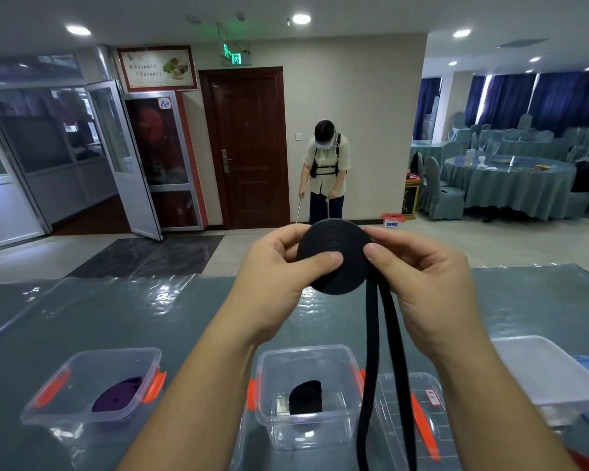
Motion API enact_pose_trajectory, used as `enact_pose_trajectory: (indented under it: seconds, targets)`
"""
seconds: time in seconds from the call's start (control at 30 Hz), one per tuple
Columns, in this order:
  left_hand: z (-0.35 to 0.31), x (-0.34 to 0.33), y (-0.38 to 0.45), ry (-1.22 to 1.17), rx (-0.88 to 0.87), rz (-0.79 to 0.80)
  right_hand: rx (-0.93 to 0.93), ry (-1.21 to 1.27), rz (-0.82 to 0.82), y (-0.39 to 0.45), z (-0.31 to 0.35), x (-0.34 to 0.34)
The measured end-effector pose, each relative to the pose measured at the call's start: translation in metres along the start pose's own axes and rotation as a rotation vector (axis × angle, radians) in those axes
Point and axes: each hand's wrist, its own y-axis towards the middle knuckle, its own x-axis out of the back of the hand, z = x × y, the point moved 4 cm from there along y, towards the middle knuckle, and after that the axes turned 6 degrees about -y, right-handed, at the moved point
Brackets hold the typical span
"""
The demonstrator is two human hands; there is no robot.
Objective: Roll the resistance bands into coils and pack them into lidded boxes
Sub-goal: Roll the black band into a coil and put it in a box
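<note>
A: Between the two hands, raised above the counter (123, 311), how many bands are there?

B: One black band coil (334, 254), held up on edge with its flat face toward the camera. Two loose black strands (385, 351) hang from its lower right rim, down past the nearer edge of the picture.

A: And the grip on it?

B: The left hand (276, 266) pinches the coil, thumb across its face, fingers curled behind the far side. The right hand (429, 277) pinches the right rim, thumb on the face, just where the strands leave. Both are clamped on the coil.

A: Boxes, counted?

B: Two open clear boxes stand below the hands. The left box (65, 399), below and to the left of the left hand, holds one purple coil (118, 397). The middle box (347, 365), straight under the grip, holds one black coil (306, 396). Each has orange latches.

A: Lids?

B: One clear lid (405, 430) lies flat just right of the middle box, behind the hanging strands. Further right, below the right hand, a white lidded box (544, 372) stands, with something blue at its right side, cut off by the edge.

A: Anyone else?

B: One person (325, 171) stands well beyond the grip, bent forward beside a brown door (249, 147).
</note>
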Motion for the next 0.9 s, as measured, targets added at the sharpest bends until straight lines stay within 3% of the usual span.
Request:
enact_pose_trajectory:
  seconds: [0.1,0.27,0.47,0.63,0.77,0.9]
  targets:
    - [0.002,-0.003,-0.002,-0.091,-0.004,-0.047,0.007,0.037,-0.005,0.001,0.003,-0.001]
    - [-0.001,-0.001,0.000,0.073,-0.003,0.037,0.028,-0.049,0.036,-0.002,0.009,0.001]
    - [0.002,-0.008,-0.002,-0.127,0.004,-0.041,0.030,0.023,-0.015,0.001,0.011,0.001]
    - [0.001,-0.001,-0.004,-0.005,0.071,0.096,0.032,-0.086,0.059,-0.003,0.012,0.007]
    - [-0.001,-0.003,-0.006,-0.085,-0.020,-0.007,0.017,0.045,0.023,-0.004,0.010,0.002]
    - [0.007,-0.004,-0.006,-0.072,0.023,-0.007,0.006,-0.025,0.021,-0.003,0.008,0.005]
